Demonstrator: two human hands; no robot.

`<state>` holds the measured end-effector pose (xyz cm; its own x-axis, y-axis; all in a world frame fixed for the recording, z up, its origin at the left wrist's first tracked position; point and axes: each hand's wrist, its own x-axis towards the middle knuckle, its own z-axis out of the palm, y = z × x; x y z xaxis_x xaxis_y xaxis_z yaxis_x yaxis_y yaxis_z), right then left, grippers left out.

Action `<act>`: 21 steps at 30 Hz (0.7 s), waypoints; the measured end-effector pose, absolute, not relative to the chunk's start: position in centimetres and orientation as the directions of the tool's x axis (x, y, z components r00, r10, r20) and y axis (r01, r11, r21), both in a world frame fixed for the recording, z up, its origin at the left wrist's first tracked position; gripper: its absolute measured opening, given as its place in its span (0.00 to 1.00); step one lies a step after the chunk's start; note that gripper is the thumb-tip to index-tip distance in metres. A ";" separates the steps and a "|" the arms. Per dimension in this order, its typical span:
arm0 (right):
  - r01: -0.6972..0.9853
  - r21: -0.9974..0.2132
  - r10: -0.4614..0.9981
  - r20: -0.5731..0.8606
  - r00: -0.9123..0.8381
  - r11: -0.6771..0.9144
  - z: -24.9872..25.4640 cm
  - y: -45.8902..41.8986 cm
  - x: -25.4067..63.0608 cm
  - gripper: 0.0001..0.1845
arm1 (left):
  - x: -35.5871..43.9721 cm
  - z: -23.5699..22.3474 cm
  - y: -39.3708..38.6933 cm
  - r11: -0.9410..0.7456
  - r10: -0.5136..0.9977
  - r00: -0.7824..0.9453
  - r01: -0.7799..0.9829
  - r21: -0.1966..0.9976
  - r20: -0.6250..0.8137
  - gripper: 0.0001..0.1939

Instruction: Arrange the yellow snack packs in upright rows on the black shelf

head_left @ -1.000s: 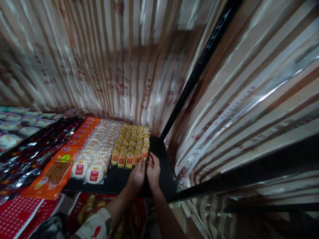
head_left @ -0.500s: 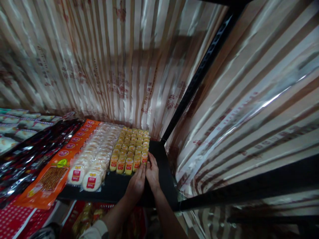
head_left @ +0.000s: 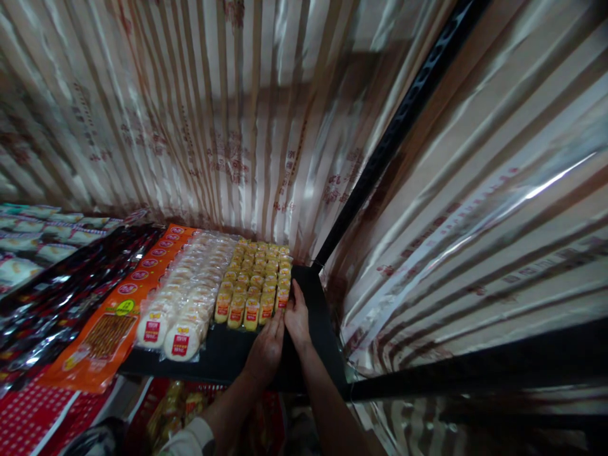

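Two hands are seen, held close together. The left hand [head_left: 266, 347] is laid by the front of the yellow packs [head_left: 251, 285], at their right corner, and the right hand [head_left: 297, 316] is set along their right side. The grip is narrow, with the fingers nearly straight; whether a pack is pinched cannot be told. Five yellow packs can be counted across the front, with more lined up behind on the black shelf [head_left: 316, 310]. Next to them, white packs [head_left: 184, 339] are set in two lines. One orange bag [head_left: 111, 332] can be seen on top, with brown sticks shown on it, then shiny dark packs [head_left: 71, 294]. Below, a red basket [head_left: 272, 415] is partly hidden; yellow packs are kept inside, too dim to be counted. Bare shelf is left at the right and along the front edge. The right side is closed off by a striped sheet [head_left: 451, 209].
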<state>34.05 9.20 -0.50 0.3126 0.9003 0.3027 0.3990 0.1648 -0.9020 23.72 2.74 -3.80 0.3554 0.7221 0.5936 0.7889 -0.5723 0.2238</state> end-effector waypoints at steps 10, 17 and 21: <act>0.252 -0.949 0.929 0.256 0.266 0.189 -0.6 10.2 34.4 0.25 | 23.7 -3.7 2.6 -0.555 0.751 0.389 0.809 0.191 0.534 0.28; 0.037 -0.996 0.936 0.095 0.338 0.087 0.3 11.2 34.8 0.28 | 23.7 -3.8 2.5 -0.540 0.748 0.427 0.836 0.093 0.508 0.29; 0.100 -0.990 0.948 0.123 0.293 0.097 0.9 12.5 34.7 0.31 | 23.6 -3.5 2.4 -0.551 0.729 0.457 0.833 0.041 0.509 0.27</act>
